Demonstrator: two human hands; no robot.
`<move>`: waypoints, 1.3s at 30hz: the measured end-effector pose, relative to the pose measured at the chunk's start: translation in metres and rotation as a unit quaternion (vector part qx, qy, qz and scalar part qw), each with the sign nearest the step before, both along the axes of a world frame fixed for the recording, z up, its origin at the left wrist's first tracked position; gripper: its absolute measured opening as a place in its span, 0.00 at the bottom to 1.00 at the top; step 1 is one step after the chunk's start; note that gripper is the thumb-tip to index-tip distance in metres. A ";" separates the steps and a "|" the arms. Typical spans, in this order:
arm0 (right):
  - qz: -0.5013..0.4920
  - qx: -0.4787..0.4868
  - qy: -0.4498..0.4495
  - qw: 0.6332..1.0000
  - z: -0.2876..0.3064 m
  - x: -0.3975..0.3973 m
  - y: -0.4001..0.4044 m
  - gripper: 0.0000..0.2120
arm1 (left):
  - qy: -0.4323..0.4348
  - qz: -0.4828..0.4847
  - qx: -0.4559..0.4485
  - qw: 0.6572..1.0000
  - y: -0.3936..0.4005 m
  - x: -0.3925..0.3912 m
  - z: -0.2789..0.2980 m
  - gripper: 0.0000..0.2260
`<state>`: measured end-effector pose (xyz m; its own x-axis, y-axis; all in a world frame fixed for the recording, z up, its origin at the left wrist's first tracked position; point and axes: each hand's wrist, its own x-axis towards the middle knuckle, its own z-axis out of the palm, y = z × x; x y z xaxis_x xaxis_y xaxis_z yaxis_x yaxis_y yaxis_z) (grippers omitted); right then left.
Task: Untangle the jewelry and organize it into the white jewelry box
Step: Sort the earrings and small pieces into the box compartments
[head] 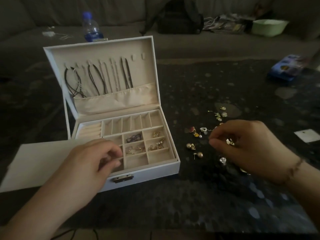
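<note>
Setting: dim room, with a dark speckled tabletop (216, 80) lying in front of a grey sofa; a clear plastic bottle with a blue cap (90, 27) is standing behind the box and a pale green plastic tub (269, 26) is sitting on the sofa.
Box: the white rectangular jewelry box with cream lining (155, 172) is standing open on the table's left half, its lid leaning back.
Done, lid: dark cord necklaces and thin chains (103, 78) are hanging in a row from the lid hooks, their ends tucked into the cream fabric pocket.
Done, tray: four small compartments are already holding pieces, among them a purple tangled chain (133, 138) and small gold pieces (158, 143); the long back slots and the front compartments are looking bare.
Left: the loose heap of gold, pearl and crystal earrings (199, 135) is lying on the table just right of the box, well spread, none of it sorted yet.
Left hand: the left hand (90, 161) is hovering over the tray's front left corner, fingers curled with tips together; whether they are pinching anything I cannot tell.
Right hand: the right hand (245, 142) is poised over the heap, fingers curled round a small gold and crystal earring (230, 141).
Judgement: the task is seeming well past halfway, with necklaces finished and earrings remaining.
</note>
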<state>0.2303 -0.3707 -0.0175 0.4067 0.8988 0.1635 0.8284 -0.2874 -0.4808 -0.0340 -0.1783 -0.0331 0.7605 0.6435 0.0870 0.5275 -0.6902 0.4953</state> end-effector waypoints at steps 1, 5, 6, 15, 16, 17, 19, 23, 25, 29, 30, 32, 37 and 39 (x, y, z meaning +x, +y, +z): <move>-0.008 -0.009 -0.003 1.000 -0.002 0.002 0.001 0.02 | -0.001 -0.001 -0.003 1.000 -0.001 0.000 0.000 0.14; -0.012 -0.078 -0.008 0.997 -0.004 0.006 0.006 0.05 | -0.027 -0.001 -0.018 0.999 -0.003 -0.002 0.002 0.12; -0.007 -0.112 -0.010 0.994 -0.006 0.006 0.007 0.04 | -0.041 0.002 -0.027 0.999 -0.004 -0.002 0.003 0.12; 0.026 -0.208 -0.102 0.972 -0.034 -0.007 0.030 0.10 | -0.145 0.061 -0.036 0.987 0.007 -0.005 0.002 0.11; 0.030 -0.211 -0.101 0.972 -0.034 -0.007 0.031 0.09 | -0.137 0.068 -0.019 0.988 0.008 -0.006 0.002 0.12; 0.034 -0.215 -0.099 0.971 -0.034 -0.007 0.032 0.09 | -0.129 0.073 -0.009 0.989 0.009 -0.006 0.001 0.14; 0.040 -0.222 -0.086 0.970 -0.031 -0.008 0.031 0.09 | -0.108 0.073 -0.003 0.991 0.011 -0.007 -0.001 0.16; 0.028 -0.192 -0.057 0.979 -0.022 -0.007 0.028 0.10 | -0.093 0.062 0.001 0.994 0.008 -0.009 -0.005 0.15; 0.006 -0.142 -0.033 0.989 -0.015 -0.010 0.027 0.10 | -0.118 0.061 0.033 0.991 0.001 -0.006 -0.001 0.12; 0.013 0.030 0.001 0.999 0.006 -0.036 0.022 0.10 | -0.243 0.030 -0.089 0.965 -0.032 0.007 0.011 0.11; 0.039 0.060 -0.012 0.997 0.011 -0.045 0.020 0.08 | -0.257 0.003 -0.167 0.952 -0.042 0.011 0.012 0.13; 0.098 0.098 -0.036 0.990 0.015 -0.063 0.018 0.07 | -0.267 -0.043 -0.297 0.916 -0.055 0.020 0.013 0.16; 0.153 0.164 -0.028 0.974 0.010 -0.079 0.023 0.06 | -0.284 -0.083 -0.372 0.880 -0.063 0.034 0.004 0.12; 0.160 0.145 -0.010 0.976 0.011 -0.076 0.023 0.06 | -0.307 -0.073 -0.360 0.878 -0.062 0.037 0.003 0.09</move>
